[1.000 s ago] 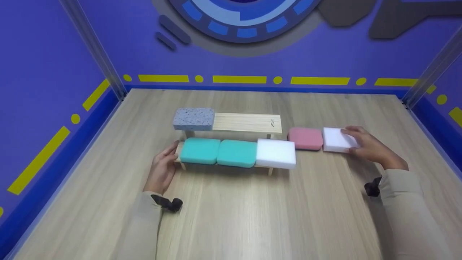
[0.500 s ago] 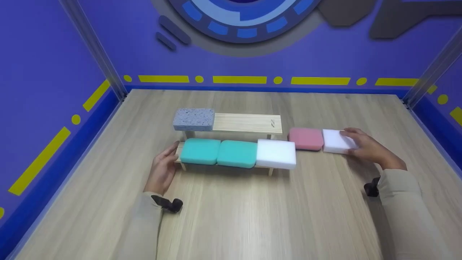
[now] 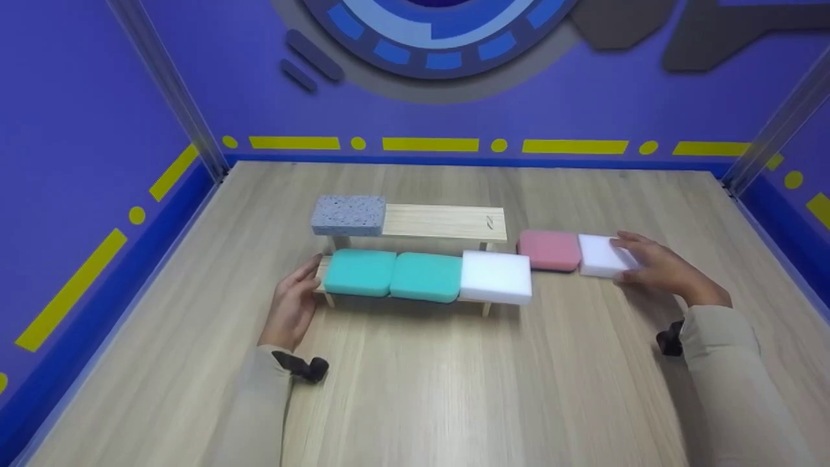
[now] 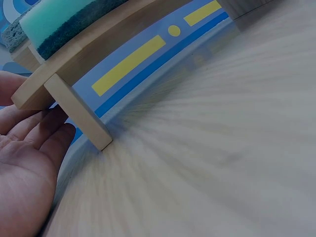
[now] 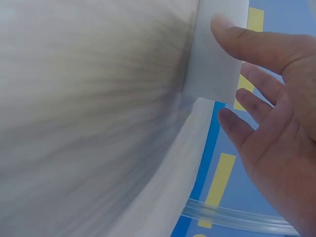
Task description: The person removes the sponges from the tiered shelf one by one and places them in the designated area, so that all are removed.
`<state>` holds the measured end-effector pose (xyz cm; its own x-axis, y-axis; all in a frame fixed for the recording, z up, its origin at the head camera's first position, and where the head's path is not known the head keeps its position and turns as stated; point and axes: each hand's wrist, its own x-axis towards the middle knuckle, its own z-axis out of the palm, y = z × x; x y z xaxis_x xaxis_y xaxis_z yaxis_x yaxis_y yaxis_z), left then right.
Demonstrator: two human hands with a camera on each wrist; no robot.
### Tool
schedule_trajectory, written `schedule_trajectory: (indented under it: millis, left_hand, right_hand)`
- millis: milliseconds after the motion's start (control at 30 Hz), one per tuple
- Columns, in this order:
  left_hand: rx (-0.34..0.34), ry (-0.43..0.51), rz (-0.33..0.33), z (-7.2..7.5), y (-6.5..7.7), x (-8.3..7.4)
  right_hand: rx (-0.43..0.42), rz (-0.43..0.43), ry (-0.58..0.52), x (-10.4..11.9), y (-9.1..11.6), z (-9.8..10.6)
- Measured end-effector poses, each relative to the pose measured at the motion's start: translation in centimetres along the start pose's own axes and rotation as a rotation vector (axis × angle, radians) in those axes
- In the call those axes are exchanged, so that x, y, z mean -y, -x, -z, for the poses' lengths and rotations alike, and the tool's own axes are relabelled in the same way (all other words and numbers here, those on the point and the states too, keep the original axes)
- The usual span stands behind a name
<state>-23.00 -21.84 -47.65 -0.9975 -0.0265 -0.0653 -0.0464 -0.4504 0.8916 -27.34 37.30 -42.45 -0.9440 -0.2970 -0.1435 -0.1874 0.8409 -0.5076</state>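
Note:
My left hand (image 3: pixel 292 308) holds the left end of the front wooden stand (image 4: pixel 79 111), thumb over the plank and fingers under it. On that stand sit two green sponges (image 3: pixel 360 272) with dark undersides and a white sponge (image 3: pixel 496 277) at the right end. To the right, my right hand (image 3: pixel 668 269) pinches a second white sponge (image 3: pixel 598 254) between thumb and fingers. The right wrist view shows the thumb against the near side of this white sponge (image 5: pixel 217 64). Its left edge lies right at a pink sponge (image 3: pixel 550 250).
Behind the front stand is a second wooden stand (image 3: pixel 444 222), with a grey speckled sponge (image 3: pixel 349 215) on its left end. Blue panels (image 3: pixel 421 117) with yellow marks wall in the wooden table (image 3: pixel 441 389) at the back and sides.
My right hand and its white sponge have shifted slightly towards me, and the thumb has moved a little left along the sponge's near side. My left hand has stayed in place.

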Motion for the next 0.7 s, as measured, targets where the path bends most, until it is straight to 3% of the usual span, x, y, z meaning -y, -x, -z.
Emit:
schedule_trajectory:
  millis: [267, 467, 700]
  left_hand:
    - [0.01, -0.005, -0.002, 0.0, 0.0, 0.0]
    - [0.017, -0.015, 0.017, 0.0, 0.0, 0.0]
    - [0.008, -0.011, 0.011, 0.0, 0.0, 0.0]
  right_hand:
    - [-0.008, -0.072, -0.051, 0.3, 0.5, 0.4]
    - [-0.046, -0.024, -0.029, 0.6, 0.7, 0.9]
    - [-0.049, -0.025, -0.013, 1.5, 0.7, 1.4]
